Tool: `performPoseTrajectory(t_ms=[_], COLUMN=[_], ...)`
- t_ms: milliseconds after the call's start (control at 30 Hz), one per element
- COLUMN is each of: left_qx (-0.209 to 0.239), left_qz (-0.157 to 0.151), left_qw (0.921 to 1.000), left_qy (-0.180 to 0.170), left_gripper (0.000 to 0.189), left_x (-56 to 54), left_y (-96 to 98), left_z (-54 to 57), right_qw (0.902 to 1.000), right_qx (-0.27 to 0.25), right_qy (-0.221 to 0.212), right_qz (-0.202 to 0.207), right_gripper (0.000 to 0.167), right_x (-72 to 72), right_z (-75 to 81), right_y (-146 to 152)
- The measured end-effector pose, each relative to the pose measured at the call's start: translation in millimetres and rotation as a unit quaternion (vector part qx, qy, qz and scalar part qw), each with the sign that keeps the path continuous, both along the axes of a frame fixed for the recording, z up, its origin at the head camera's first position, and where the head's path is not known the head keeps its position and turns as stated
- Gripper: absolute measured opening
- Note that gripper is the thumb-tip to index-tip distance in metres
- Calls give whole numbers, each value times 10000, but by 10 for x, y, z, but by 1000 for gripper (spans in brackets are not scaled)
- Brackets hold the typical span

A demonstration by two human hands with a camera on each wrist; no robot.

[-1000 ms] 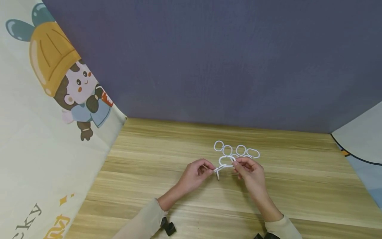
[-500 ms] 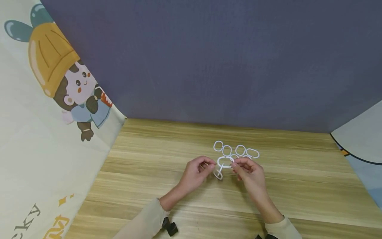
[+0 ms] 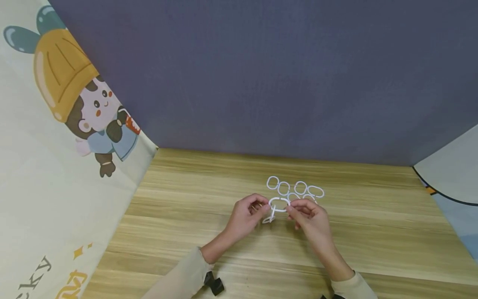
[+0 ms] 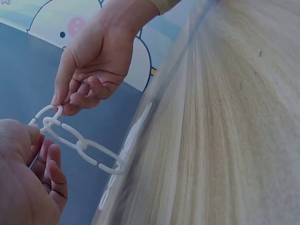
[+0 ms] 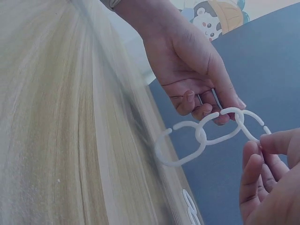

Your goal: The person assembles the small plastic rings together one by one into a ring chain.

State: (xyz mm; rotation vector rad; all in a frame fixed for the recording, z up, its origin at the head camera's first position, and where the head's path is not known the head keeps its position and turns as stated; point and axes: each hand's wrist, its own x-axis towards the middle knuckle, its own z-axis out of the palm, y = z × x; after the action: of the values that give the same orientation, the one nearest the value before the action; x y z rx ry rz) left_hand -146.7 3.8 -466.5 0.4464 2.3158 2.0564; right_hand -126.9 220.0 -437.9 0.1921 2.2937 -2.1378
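Note:
Both hands hold the top link of a short chain of white plastic C-shaped links. My right hand (image 3: 311, 218) pinches the right end of that top link (image 3: 282, 210) between thumb and fingertips. At its left end, my left hand (image 3: 246, 216) pinches with thumb and index finger, the other fingers loosely curled. Below it hang a middle link (image 5: 222, 141) and a bottom link (image 5: 176, 164), threaded through one another. Small gaps show in the links' sides. The chain hangs above the table, nearer the left hand in the head view.
Several more white links (image 3: 273, 176) lie on the wooden table (image 3: 201, 178) just beyond the hands, partly hidden by the right hand. A dark blue panel (image 3: 280, 83) rises at the table's back edge. A printed pale wall sheet (image 3: 45, 187) stands at the left.
The left hand has let go of the lower links, which swung down to hang, and now grips the top link's left end. The right hand has shifted slightly left with its link.

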Motion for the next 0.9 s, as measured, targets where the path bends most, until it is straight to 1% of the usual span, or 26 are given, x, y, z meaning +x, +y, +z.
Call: performPoseTrajectory(t_ms=[267,433,567,733,900], left_qx=[65,145,219,306,340], left_qz=[106,193,281,375,440], left_qw=[9999,9997,9993,9986,9982], left_qy=[-56,-41,-138,-202,-206], left_gripper=[13,12,11,9,8], left_x=[2,2,4,6,-9], left_y=[-18,-24,-33,-64,-86], left_z=[-11,-15,-12,-11,-38], right_qw=[9998,9993,9990,9989,9990], right_qx=[54,120,79,-12,-60], right_qy=[-70,8,102,258,314], right_qz=[198,355,425,383,317], right_gripper=[19,20,22,23,22], right_x=[16,30,40,47,33], right_z=[-4,-5,-10,-30,-80], right_y=[-6,-16,-16,21,96])
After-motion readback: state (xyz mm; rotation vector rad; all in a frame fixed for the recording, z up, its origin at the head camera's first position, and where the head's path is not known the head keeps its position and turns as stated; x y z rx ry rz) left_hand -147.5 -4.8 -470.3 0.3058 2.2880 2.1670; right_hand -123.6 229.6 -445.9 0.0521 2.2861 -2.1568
